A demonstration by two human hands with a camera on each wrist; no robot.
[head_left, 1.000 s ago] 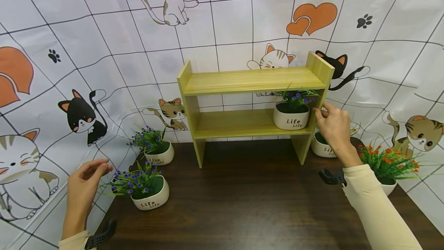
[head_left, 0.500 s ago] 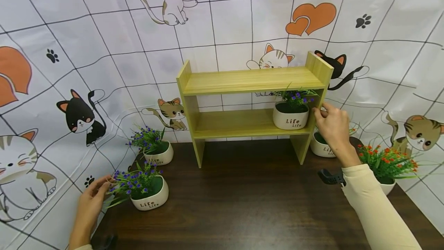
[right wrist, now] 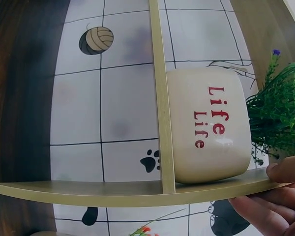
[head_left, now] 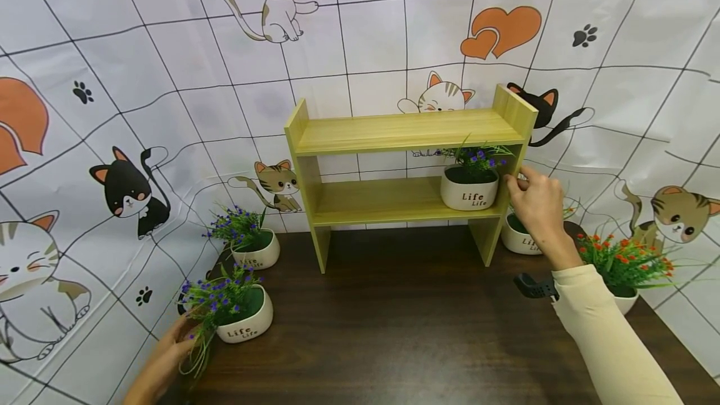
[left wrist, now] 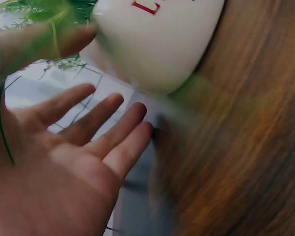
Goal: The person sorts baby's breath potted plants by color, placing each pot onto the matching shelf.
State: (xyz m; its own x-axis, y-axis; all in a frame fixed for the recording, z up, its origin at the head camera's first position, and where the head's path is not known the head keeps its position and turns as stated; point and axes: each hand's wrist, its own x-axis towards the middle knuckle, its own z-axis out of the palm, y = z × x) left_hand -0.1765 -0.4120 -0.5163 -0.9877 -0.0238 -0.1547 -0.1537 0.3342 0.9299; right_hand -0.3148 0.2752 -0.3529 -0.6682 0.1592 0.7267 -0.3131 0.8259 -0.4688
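At the lower left, my left hand (head_left: 169,355) is among the leaves at the left side of a white "Life" pot (head_left: 247,326) with purple flowers. In the left wrist view the fingers of that hand (left wrist: 78,157) are spread, beside the pot (left wrist: 157,49), with no grip on it. My right hand (head_left: 539,208) pinches the right side panel of a two-tier wooden shelf (head_left: 410,132); the right wrist view shows the thumb and fingers (right wrist: 280,196) on either side of the panel's edge. Another purple-flowered pot (head_left: 471,194) stands at the right end of the lower tier.
Behind the left pot stands a second purple-flowered pot (head_left: 260,256). To the right of the shelf are a white pot (head_left: 520,241), partly behind my right hand, and an orange-flowered plant (head_left: 621,264). Cat-patterned wall covering (head_left: 377,36) rises behind the dark wooden table (head_left: 388,330).
My left hand has moved down and then in among the leaves of the front left pot, pushing some of them aside. My right hand stays on the shelf's side panel.
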